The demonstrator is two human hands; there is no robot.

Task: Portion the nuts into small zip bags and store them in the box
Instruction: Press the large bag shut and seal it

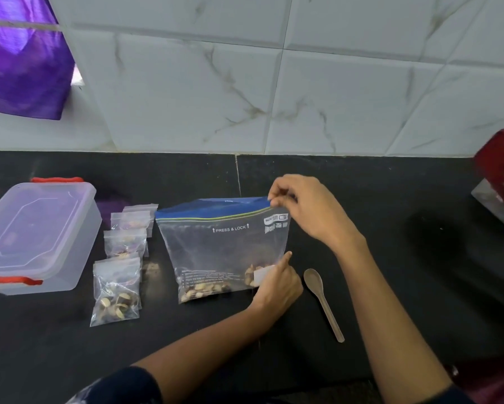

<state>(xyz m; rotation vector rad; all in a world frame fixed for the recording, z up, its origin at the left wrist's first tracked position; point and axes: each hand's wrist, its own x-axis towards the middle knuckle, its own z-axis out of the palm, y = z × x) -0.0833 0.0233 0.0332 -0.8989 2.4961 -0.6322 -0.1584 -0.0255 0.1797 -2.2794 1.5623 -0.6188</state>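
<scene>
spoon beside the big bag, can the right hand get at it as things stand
Probably not at once: the right hand is pinching the big zip bag's top corner. Nothing lies over the spoon itself, so once the hand lets go, likely yes.

Soft daylight, blurred wide-angle edges.

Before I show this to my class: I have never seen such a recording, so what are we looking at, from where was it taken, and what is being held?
There is no robot. A camera worn on a person's head looks down at their two bare hands over a dark counter. The right hand pinches the blue top edge of a large zip bag, which stands upright with nuts at its bottom. The left hand holds that bag's lower corner. To the left lie small filled zip bags and a clear lidded box. A spoon lies to the right.
</scene>
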